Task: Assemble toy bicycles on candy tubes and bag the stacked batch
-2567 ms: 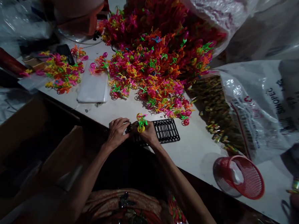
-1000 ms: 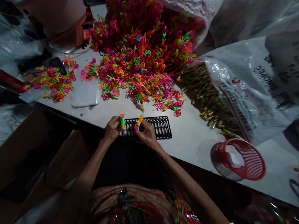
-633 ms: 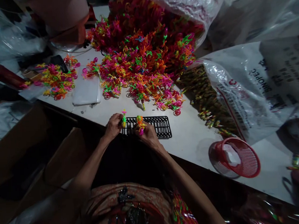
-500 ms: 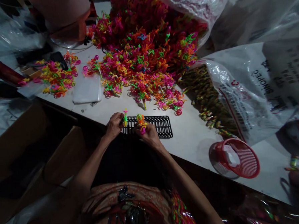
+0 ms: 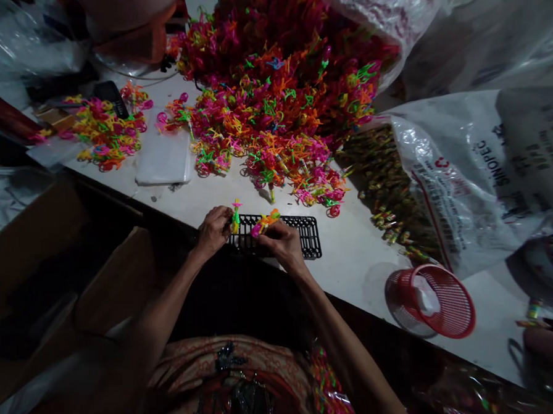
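A white table carries colorful plastic pieces and a black rack.

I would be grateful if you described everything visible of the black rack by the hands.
The black rack looks like plastic: a long, rounded-corner rectangular frame crossed by many narrow bars with gaps between. It lies flat near the edge of the white table. The left hand is at its left end; the right hand, holding a small orange, yellow and pink toy, covers part of its middle. Whether either hand touches it is unclear.
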Demonstrator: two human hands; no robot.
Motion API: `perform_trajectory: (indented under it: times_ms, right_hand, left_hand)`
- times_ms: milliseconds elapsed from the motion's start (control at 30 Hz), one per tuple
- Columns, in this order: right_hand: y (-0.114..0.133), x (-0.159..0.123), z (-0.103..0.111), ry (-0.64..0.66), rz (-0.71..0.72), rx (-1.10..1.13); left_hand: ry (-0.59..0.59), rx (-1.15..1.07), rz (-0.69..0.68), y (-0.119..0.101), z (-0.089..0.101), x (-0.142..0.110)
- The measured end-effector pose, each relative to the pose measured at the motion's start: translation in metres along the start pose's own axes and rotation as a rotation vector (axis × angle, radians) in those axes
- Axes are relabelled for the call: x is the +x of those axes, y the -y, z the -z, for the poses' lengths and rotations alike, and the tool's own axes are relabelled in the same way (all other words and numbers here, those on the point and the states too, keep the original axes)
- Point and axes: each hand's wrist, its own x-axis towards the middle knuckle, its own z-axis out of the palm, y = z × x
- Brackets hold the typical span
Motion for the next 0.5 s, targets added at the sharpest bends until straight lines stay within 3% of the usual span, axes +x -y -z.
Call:
perform_trajectory:
  times_ms: [267,400,500]
  right_hand:
    - [0.0027,0.001,-0.0078,-0.114,0.093,-0.163]
    - [0.0048,0.0058,-0.0038,-0.201,0.05,-0.202]
    - [0.0038,0.0045,-0.0023,-0.115,-0.036,-0.113]
  left_hand:
    - [-0.001,-0.054,-0.001,0.0003,0.0032,0.0005]
    - [0.018,-0.065,0.036,-0.0004,0.0048,0.0034]
    - [0.044,-0.056,0.041,-0.0002,0.0055,0.0081]
